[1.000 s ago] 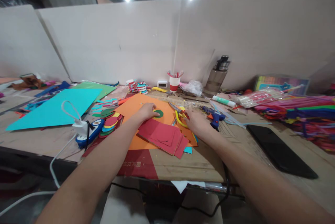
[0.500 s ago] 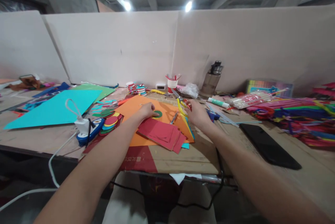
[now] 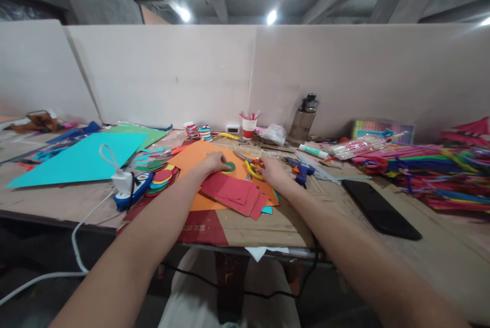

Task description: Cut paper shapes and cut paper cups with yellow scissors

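- Green paper ring: small, flat, with an orange centre showing through. It lies on the orange sheet.
- Scissors: yellow loop handles, grey blades pointing left. They sit low on the same sheet, just right of the ring.

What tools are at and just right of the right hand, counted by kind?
Scissors, in the right hand: 1
Glue gun: 1
Glue stick: 1
Total: 3

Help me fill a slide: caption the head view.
Left hand touches a green ring on orange paper; right hand holds yellow-handled scissors beside red paper pieces.
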Demonstrator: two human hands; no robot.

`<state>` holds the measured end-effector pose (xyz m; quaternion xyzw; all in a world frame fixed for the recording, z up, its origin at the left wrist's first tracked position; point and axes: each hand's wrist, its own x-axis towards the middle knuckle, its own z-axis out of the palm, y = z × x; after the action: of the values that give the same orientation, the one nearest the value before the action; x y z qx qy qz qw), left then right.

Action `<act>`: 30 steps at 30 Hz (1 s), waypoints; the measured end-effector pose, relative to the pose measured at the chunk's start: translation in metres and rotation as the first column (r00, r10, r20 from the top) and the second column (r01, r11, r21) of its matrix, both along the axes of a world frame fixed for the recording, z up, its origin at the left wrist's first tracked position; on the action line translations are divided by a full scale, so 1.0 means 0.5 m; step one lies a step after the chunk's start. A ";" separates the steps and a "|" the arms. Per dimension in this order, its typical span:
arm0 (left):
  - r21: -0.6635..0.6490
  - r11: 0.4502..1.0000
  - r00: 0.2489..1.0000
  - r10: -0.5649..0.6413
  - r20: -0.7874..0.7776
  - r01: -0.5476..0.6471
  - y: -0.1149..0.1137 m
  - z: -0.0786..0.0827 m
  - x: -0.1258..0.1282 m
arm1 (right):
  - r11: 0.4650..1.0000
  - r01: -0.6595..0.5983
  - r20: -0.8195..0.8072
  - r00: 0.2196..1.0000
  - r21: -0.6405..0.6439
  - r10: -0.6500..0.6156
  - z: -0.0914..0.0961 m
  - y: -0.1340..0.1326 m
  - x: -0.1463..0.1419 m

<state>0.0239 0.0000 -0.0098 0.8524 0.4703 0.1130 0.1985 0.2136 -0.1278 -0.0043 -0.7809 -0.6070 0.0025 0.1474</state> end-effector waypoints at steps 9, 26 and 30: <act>-0.026 0.999 0.999 -0.025 -0.022 0.025 0.001 0.010 -0.001 | 0.988 -0.068 0.094 0.994 0.139 0.056 0.000 0.002 0.018; -0.009 0.998 0.996 -0.056 -0.066 0.055 0.012 0.003 -0.010 | 0.916 -0.384 0.060 0.918 -0.116 0.392 0.008 -0.091 -0.142; -0.044 0.993 0.991 -0.116 -0.066 0.113 0.004 0.021 -0.022 | 0.921 -0.370 0.059 0.923 -0.123 0.379 0.011 -0.093 -0.147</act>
<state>0.0128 0.0021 0.0006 0.8772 0.4293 0.0625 0.2056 0.1402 -0.1741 0.0013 -0.6566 -0.7496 0.0321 0.0765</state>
